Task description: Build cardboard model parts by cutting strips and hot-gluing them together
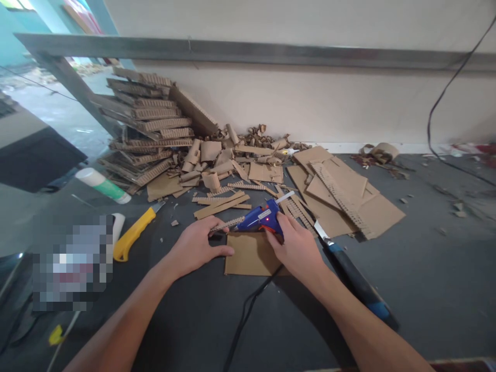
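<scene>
My right hand (298,248) grips a blue hot glue gun (260,218), nozzle pointing left, with its black cord (248,310) trailing toward me. The nozzle touches a thin corrugated cardboard strip (227,225) that my left hand (196,247) pinches between thumb and fingers. Both hands rest over a small flat brown cardboard rectangle (250,254) on the dark grey floor.
A yellow utility knife (134,235) and a white-green glue bottle (103,185) lie at left. A blue-black handled blade (351,271) lies at right. Stacked corrugated sheets (145,129) and scraps (232,160) pile against the wall; flat cardboard pieces (341,194) lie right of centre.
</scene>
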The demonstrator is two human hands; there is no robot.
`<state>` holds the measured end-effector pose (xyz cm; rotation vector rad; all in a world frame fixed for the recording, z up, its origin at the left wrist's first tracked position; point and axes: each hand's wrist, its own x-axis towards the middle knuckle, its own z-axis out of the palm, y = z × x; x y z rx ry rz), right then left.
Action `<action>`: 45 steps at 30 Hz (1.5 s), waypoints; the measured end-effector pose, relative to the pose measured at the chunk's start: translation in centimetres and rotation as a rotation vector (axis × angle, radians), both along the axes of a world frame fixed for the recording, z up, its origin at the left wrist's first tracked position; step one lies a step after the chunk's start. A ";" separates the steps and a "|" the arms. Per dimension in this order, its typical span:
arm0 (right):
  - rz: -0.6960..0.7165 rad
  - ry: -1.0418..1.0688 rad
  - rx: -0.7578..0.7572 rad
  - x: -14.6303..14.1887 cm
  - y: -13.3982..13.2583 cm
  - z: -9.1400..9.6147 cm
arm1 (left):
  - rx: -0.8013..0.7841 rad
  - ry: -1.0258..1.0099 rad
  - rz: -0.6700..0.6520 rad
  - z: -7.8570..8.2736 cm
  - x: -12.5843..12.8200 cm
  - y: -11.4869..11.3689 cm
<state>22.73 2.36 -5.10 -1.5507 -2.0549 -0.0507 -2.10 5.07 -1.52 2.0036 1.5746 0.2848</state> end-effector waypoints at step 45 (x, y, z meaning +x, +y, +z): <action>0.038 -0.108 0.023 0.4 -0.4 1.0 | -0.058 0.038 0.039 0.2 0.5 -0.3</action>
